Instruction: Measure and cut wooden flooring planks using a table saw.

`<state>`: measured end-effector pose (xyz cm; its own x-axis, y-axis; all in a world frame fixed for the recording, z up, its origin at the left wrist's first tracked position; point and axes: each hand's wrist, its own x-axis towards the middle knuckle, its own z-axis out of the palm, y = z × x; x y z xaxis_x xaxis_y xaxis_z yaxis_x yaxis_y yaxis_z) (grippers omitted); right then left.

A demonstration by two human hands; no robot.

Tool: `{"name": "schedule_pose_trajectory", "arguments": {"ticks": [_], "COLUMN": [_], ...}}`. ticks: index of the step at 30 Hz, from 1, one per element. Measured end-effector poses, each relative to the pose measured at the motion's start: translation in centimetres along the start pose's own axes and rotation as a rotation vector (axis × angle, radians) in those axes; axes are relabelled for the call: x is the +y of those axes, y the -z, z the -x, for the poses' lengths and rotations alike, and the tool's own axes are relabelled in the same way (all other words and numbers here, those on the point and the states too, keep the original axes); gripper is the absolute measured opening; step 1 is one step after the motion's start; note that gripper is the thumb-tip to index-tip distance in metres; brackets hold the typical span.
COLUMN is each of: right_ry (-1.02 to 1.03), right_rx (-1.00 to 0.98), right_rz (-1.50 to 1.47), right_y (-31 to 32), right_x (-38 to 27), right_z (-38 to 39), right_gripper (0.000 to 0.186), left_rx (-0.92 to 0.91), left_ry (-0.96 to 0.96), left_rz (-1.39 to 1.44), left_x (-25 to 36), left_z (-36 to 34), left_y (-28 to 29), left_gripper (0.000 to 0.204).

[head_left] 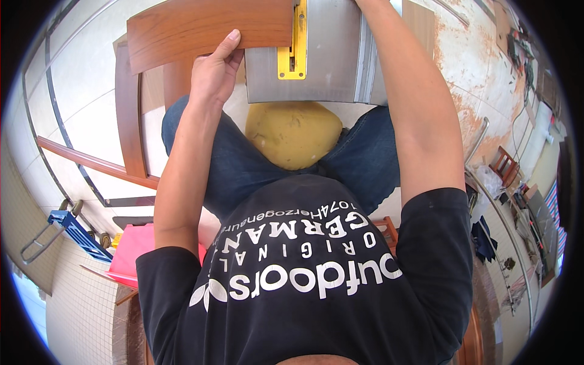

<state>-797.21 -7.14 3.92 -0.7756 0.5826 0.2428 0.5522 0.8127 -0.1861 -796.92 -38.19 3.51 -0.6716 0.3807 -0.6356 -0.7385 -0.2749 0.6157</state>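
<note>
My left hand (214,72) grips the near edge of a reddish-brown wooden board (201,33), thumb on top and fingers curled beneath. The board's right end lies on a grey metal saw table (261,79), reaching the yellow slotted insert plate (299,42). Whether a blade stands in the slot I cannot tell. My right forearm (420,91) stretches up over the table's right side, past a metal rail (368,61). Most of my right hand lies beyond the top edge of the picture, so its fingers are hidden.
More brown wooden pieces (129,115) lie to the left, one long strip (91,159) among them. A yellow rounded object (295,134) is between my knees. Further left are a pink-red piece (132,249) and a blue hand truck (79,234). Clutter and pipes (511,225) line the right side.
</note>
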Motion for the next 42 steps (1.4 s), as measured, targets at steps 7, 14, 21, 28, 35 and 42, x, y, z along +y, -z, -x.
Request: {"name": "schedule_pose_trajectory", "arguments": {"ticks": [7,14,21,28,35,42], "right_ry": [-0.001,0.011,0.001,-0.077,0.097,-0.031], "right_rx": [-0.018,0.015,0.027,-0.143,-0.589,-0.602], "right_rz": [-0.010,-0.044,-0.113,-1.397,-1.427,-1.524], "right_y": [0.4,1.3,-1.5,6.8,19.2,20.0], "right_x": [-0.1,-0.5,0.2,-2.5,-8.6,-11.3], "right_z": [-0.3,-0.2,0.1,4.9,15.3,16.0], "right_gripper": [0.054,0.051,0.054,0.048,0.048,0.035], "left_rx": [-0.033,-0.183,-0.369,-0.247,-0.386,-0.311], "left_ry": [-0.050,-0.160,-0.371,-0.498,-0.528,-0.643], "left_rz": [0.087,0.239,0.051,-0.111,-0.136,-0.246], "left_x": [0.9,4.8,6.7,7.3,7.6,9.3], "left_z": [-1.8,1.0,7.8,12.1,11.6,13.7], "left_y": [-1.2,-2.0,0.5,3.8,4.0,5.7], "left_gripper": [0.033,0.031,0.053,0.059,0.054,0.048]}}
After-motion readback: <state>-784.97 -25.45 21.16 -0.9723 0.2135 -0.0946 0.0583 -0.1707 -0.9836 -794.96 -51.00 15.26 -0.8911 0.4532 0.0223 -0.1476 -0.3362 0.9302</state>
